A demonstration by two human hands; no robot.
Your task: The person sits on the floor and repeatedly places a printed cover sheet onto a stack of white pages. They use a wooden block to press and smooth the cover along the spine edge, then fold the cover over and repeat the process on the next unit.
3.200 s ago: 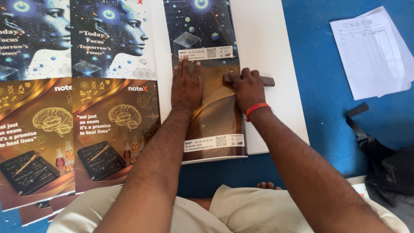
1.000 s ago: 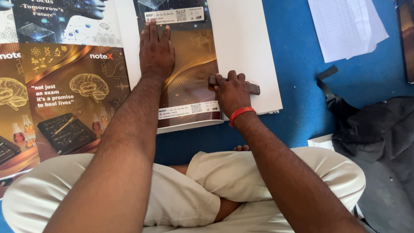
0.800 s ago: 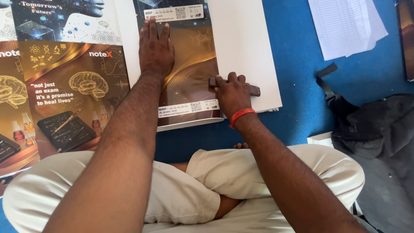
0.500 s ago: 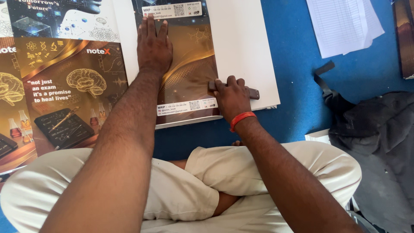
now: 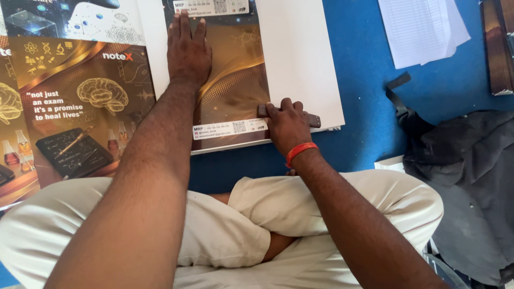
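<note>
My left hand point(image 5: 188, 53) lies flat, fingers together, on a glossy brown-and-gold printed cover sheet point(image 5: 235, 85) that rests on a white board point(image 5: 300, 59). My right hand point(image 5: 286, 126), with an orange band at the wrist, grips a small dark brown block point(image 5: 312, 119) and presses it on the sheet's right edge near the lower corner, beside a white label strip point(image 5: 230, 128). Most of the block is hidden under my fingers.
More printed covers with brain pictures point(image 5: 80, 107) lie to the left on the blue floor point(image 5: 375, 96). White ruled papers point(image 5: 423, 29) lie at the upper right. A dark grey bag with a strap point(image 5: 460, 176) sits at the right. My crossed legs in cream cloth point(image 5: 257, 230) fill the foreground.
My right hand with the block has slid down the sheet's right edge toward me, close to the lower corner. My left hand stays pressed flat on the sheet.
</note>
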